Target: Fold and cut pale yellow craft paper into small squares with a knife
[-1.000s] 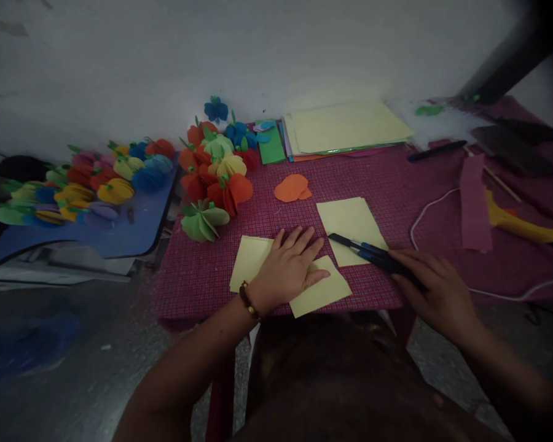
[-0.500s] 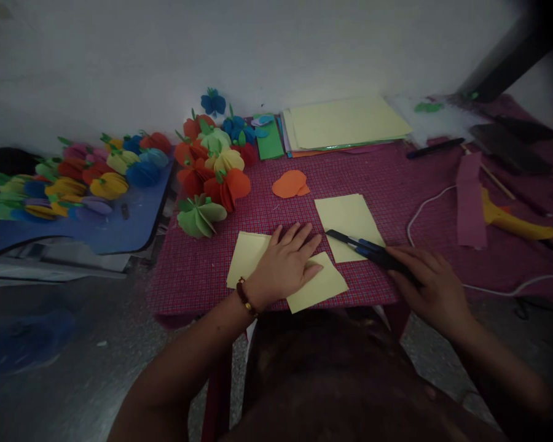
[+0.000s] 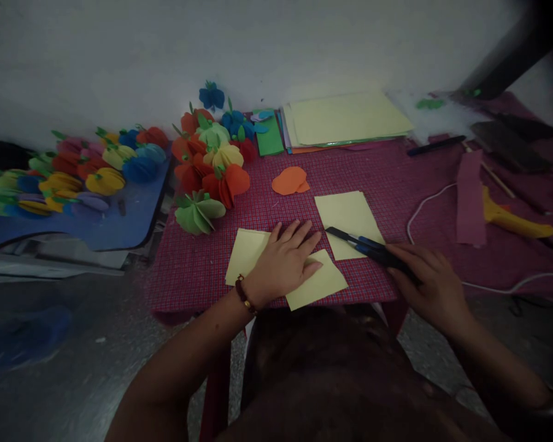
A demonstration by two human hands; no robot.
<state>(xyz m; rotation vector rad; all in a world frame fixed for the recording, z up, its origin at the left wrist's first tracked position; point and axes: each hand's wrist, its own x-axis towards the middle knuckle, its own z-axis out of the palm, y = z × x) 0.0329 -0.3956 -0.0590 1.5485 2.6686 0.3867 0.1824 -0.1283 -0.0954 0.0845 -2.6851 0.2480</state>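
Note:
My left hand (image 3: 286, 261) lies flat with its fingers spread, pressing on pale yellow paper. A stack of cut yellow paper (image 3: 244, 255) sits under its left side, and a tilted yellow piece (image 3: 322, 283) sticks out below the thumb. My right hand (image 3: 428, 282) is closed round a long black-and-blue tool (image 3: 368, 248), whose exact kind I cannot make out. The slim dark tip points left, over the edge of another yellow paper rectangle (image 3: 348, 215) and close to my left fingers. Farther back lies an orange paper cutout (image 3: 290, 181).
Folded paper fruits (image 3: 221, 153) crowd the cloth-covered table's left side; more paper fruits (image 3: 69, 178) rest on a blue side table (image 3: 115, 230). Coloured sheets (image 3: 350, 120) lie at the back. A pen (image 3: 435, 146), white cable (image 3: 426, 209), pink strip (image 3: 470, 199) and yellow-handled tool (image 3: 516, 221) are at right.
The whole view has shifted very slightly. Both hands, the tool and the papers keep their places on the table.

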